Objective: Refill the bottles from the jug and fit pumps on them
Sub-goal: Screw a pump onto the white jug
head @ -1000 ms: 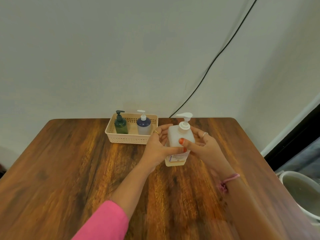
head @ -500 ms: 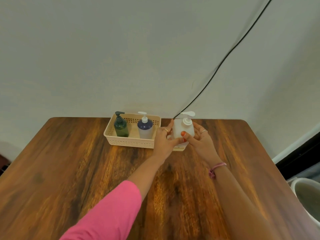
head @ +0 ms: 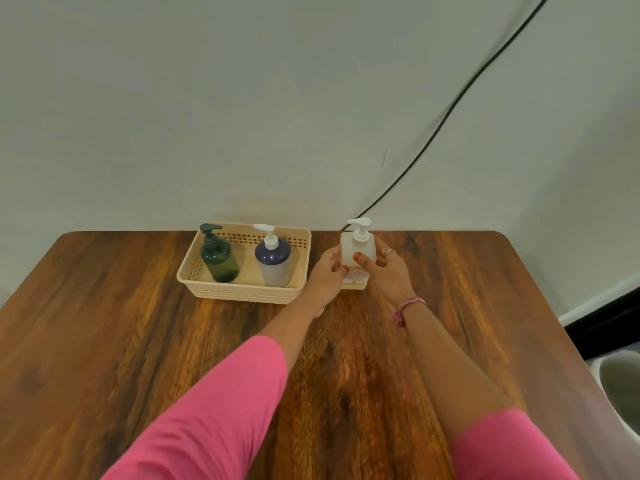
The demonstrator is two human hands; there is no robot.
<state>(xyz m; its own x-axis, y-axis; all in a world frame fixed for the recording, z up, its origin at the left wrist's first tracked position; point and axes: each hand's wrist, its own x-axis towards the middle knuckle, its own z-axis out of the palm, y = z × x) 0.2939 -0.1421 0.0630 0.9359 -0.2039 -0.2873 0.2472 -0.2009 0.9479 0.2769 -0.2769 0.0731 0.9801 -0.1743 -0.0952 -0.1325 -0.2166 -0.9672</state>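
Note:
A white bottle (head: 356, 247) with a white pump stands upright on the wooden table (head: 121, 323), just right of a cream basket (head: 242, 292). My left hand (head: 327, 275) wraps its left side and my right hand (head: 388, 271) wraps its right side, so both grip it. Inside the basket stand a dark green bottle (head: 220, 259) with a dark pump and a blue-and-white bottle (head: 273, 261) with a white pump. No jug is in view.
The table's back edge meets a pale wall. A black cable (head: 450, 112) runs down the wall behind the white bottle. A white bucket (head: 620, 393) stands on the floor past the table's right edge.
Both hands have carried the white bottle away from me, toward the wall, and it now stands beside the basket's right end. The view has tilted and widened.

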